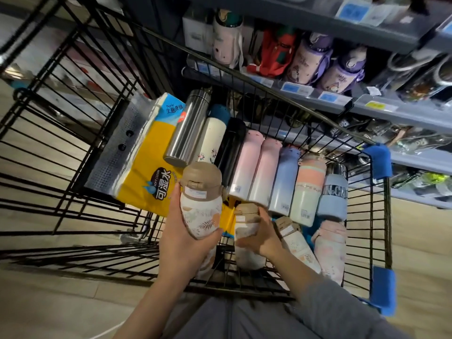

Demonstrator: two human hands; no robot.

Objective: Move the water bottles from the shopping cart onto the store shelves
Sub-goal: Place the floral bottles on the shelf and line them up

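My left hand (pixel 182 231) grips a white leaf-print bottle with a tan lid (pixel 200 201), lifted above the black wire shopping cart (pixel 378 211). My right hand (pixel 260 237) curls round a second tan-lidded bottle (pixel 245 216) that stands low in the cart. Beside it lie another leaf-print bottle (pixel 296 241) and a pink one (pixel 332 243). Further in lies a row of bottles: steel (pixel 187 132), cream with a blue cap (pixel 211 135), black (pixel 231 143), two pink (pixel 253 165), blue (pixel 283 179), green-orange (pixel 309 192).
A yellow tissue pack (pixel 144 155) fills the cart's left side. Grey store shelves (pixel 342 104) stand just beyond the cart at the right, stocked with purple bottles (pixel 310 59), a pink one (pixel 226 42) and a red bag. Pale wood floor surrounds the cart.
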